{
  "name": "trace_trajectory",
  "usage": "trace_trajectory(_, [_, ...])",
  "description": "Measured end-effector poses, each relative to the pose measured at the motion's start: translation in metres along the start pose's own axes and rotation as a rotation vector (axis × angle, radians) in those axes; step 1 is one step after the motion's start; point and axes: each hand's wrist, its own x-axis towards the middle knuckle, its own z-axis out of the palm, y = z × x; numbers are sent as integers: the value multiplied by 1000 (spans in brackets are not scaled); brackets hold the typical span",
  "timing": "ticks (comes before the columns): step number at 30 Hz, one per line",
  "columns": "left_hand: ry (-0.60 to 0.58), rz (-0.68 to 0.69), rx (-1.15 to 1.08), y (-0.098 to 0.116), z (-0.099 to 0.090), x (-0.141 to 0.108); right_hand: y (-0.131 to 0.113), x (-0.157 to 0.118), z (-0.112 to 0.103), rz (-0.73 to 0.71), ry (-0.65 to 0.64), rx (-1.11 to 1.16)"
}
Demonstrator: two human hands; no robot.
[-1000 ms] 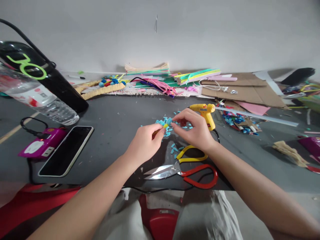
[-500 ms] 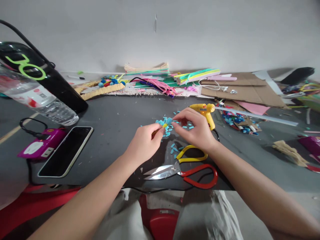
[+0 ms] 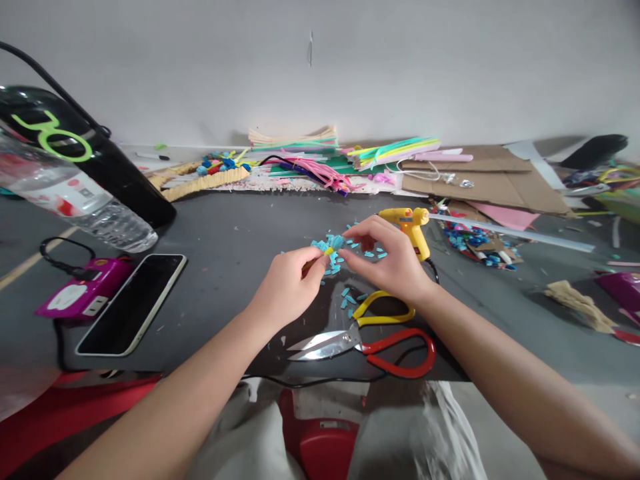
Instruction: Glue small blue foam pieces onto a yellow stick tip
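Pinched in my left hand (image 3: 294,283) is a small yellow piece (image 3: 329,251) with a blue fluffy-looking tip (image 3: 338,243). My right hand (image 3: 387,257) is at the right of that tip, thumb and forefinger bent around it; the fingertips are slightly apart, and whether they touch it is too small to tell. Small blue cut pieces (image 3: 333,270) lie scattered on the dark table (image 3: 215,267) under and around both hands. Scissors (image 3: 345,340) with one yellow and one red handle lie open in front of the hands.
A yellow glue gun (image 3: 413,230) with a long clear stick stands behind my right hand. At left are a phone (image 3: 133,305), a purple power block (image 3: 83,290), a bottle (image 3: 90,207) and a black cylinder (image 3: 130,173). Craft stems (image 3: 395,153) and cardboard (image 3: 480,177) line the wall.
The thumb and forefinger of my right hand have parted slightly at the blue tip. My left hand has hardly moved and keeps its pinch.
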Motion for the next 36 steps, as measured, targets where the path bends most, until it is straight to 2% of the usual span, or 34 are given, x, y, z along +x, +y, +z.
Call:
trace_trajectory(4, [5, 13, -13, -1, 0, 1, -1, 0, -4, 8, 7, 44])
trace_trajectory(13, [113, 117, -8, -11, -2, 7, 7, -2, -9, 101, 69, 177])
trace_trajectory(17, [98, 112, -14, -14, -8, 8, 7, 1, -18, 147, 12, 189])
trace_trajectory(19, [86, 117, 4, -14, -14, 9, 5, 4, -29, 154, -160, 174])
trace_trajectory(20, [93, 121, 33, -14, -17, 9, 4, 6, -36, 166, -304, 163])
trace_trajectory(23, [71, 109, 142, -15, -28, 10, 1, 9, -58, 282, -883, 114])
trace_trajectory(24, [48, 89, 167, -16, -31, 10, 0, 8, -64, 326, -1015, 86])
trace_trajectory(25, [28, 65, 184, -17, -33, 10, -2, 6, -68, 359, -1094, 55])
trace_trajectory(27, [-1, 12, 204, -20, -36, 9, -6, -1, -72, 387, -1148, -8])
trace_trajectory(32, [-25, -89, 245, -24, -40, 10, -16, -12, -66, 341, -1157, -164])
trace_trajectory(36, [-17, -132, 227, -27, -42, 11, -14, -6, -62, 330, -1163, -125])
